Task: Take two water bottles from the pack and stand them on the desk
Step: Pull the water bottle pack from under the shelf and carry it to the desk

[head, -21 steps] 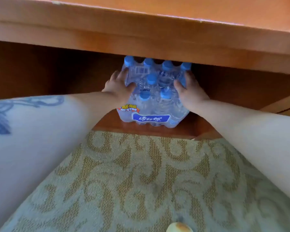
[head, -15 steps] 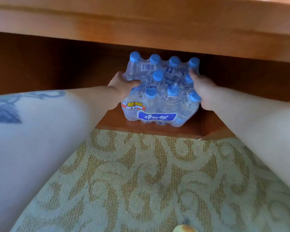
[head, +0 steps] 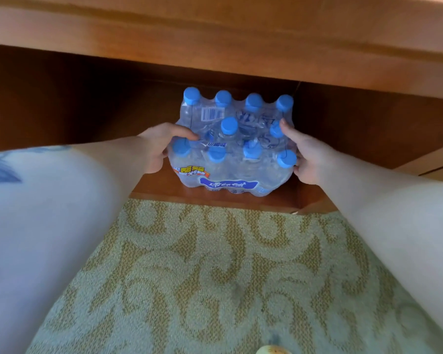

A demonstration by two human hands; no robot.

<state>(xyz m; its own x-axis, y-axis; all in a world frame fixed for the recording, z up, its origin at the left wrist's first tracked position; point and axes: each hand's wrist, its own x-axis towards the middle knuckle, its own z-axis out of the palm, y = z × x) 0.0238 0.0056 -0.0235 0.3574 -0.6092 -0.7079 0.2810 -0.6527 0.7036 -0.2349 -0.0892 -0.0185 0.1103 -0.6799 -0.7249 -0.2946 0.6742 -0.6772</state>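
Note:
A shrink-wrapped pack of water bottles [head: 232,159] with blue caps stands on a wooden ledge [head: 164,186] in the recess under the desk [head: 215,39]. Its film has a blue label on the near side and a barcode on top. My left hand [head: 161,145] grips the pack's left side, thumb on top by a near cap. My right hand [head: 302,152] grips its right side, thumb pressed among the caps. All bottles sit inside the film.
The desk's thick wooden front edge overhangs the recess just above the pack. A patterned green and beige carpet [head: 215,272] covers the floor in front. A wooden panel [head: 425,164] closes the recess at the right.
The pack has come forward out of the recess toward the ledge's front, so more caps show. Both hands kept hold of its sides and moved with it.

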